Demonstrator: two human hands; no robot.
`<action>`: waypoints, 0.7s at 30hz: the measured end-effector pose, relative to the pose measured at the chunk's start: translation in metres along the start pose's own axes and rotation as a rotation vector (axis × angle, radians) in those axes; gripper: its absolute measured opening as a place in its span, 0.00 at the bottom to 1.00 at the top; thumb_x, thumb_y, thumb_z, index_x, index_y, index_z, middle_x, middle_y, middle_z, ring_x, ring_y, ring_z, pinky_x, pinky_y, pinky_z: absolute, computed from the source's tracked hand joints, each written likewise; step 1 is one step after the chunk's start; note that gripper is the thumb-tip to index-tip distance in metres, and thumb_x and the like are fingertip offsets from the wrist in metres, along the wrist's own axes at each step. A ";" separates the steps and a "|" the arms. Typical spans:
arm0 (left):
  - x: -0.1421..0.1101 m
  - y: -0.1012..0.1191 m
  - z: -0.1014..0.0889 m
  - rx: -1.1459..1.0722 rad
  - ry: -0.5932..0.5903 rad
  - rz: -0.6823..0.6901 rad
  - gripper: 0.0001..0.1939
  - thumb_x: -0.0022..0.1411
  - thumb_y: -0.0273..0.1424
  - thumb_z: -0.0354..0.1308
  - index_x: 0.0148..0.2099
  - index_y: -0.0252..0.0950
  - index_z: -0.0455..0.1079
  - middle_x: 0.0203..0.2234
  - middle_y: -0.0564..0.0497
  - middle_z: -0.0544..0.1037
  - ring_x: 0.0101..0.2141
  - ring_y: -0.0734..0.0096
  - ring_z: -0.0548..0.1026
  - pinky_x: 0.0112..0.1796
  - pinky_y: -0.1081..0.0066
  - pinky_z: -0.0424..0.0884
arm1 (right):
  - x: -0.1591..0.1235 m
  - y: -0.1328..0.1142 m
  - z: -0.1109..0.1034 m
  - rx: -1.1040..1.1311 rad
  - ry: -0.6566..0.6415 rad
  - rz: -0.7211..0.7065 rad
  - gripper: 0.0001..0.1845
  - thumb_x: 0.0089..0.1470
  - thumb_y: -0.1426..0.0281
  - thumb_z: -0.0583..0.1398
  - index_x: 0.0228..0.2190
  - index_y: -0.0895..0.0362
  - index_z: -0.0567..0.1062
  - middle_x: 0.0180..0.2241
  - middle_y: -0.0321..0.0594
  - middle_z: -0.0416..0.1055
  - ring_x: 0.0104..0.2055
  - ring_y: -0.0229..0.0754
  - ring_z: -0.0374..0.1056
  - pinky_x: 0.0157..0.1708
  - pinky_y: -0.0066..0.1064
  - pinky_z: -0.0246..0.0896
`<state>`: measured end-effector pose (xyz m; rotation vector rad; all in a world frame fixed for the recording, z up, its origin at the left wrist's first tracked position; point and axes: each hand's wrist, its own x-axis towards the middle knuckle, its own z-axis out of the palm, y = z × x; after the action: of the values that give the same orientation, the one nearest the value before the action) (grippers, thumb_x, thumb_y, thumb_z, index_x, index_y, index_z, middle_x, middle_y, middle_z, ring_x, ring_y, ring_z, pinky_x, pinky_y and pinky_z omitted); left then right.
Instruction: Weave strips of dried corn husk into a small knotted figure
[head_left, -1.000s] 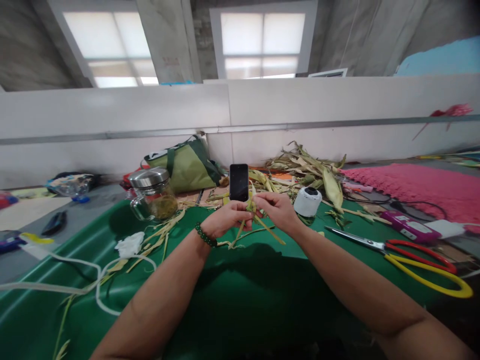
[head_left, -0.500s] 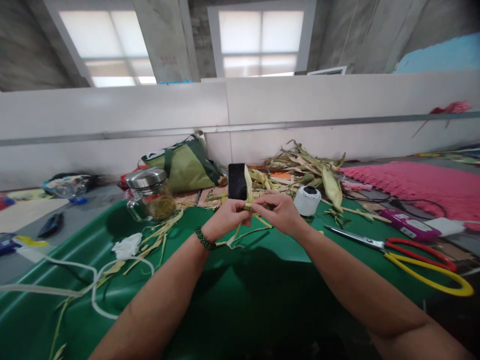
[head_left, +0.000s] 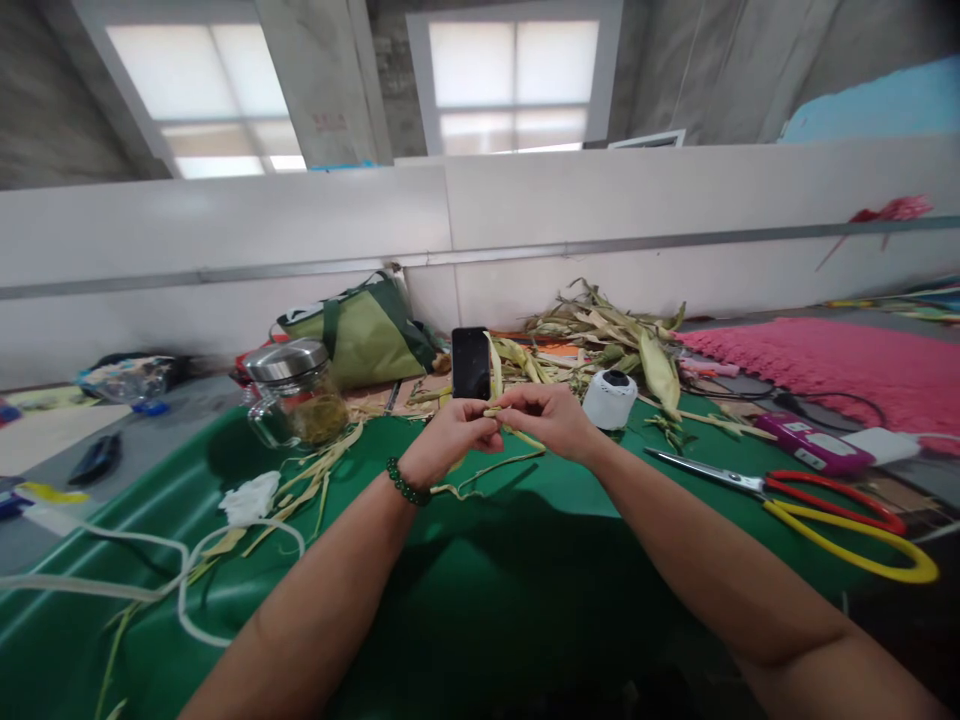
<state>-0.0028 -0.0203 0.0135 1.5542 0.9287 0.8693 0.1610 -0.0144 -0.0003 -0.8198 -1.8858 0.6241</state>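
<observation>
The left hand (head_left: 456, 436) and right hand (head_left: 553, 422) pinch a corn husk strip (head_left: 495, 372) between closed fingertips, its long free end rising nearly upright above the grip, before the phone (head_left: 469, 365), neither hand clearly nearer.

Looks glossy on the green sheet (head_left: 480, 570) below the left hand (head_left: 459, 437), dry on the husks (head_left: 600, 325) beyond the right hand (head_left: 553, 422), shiny metal on the scissor blades (head_left: 705, 470) rightward.
</observation>
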 end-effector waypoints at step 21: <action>-0.002 -0.002 0.009 -0.179 0.178 0.053 0.13 0.46 0.24 0.63 0.34 0.35 0.62 0.23 0.58 0.74 0.26 0.72 0.78 0.31 0.72 0.73 | 0.004 0.000 -0.002 0.156 -0.032 0.098 0.09 0.45 0.65 0.60 0.27 0.59 0.72 0.18 0.30 0.62 0.19 0.30 0.52 0.19 0.24 0.48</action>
<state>0.0045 -0.0259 0.0099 1.3690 0.9127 1.1119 0.1612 -0.0112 0.0023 -0.8080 -1.8080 0.8393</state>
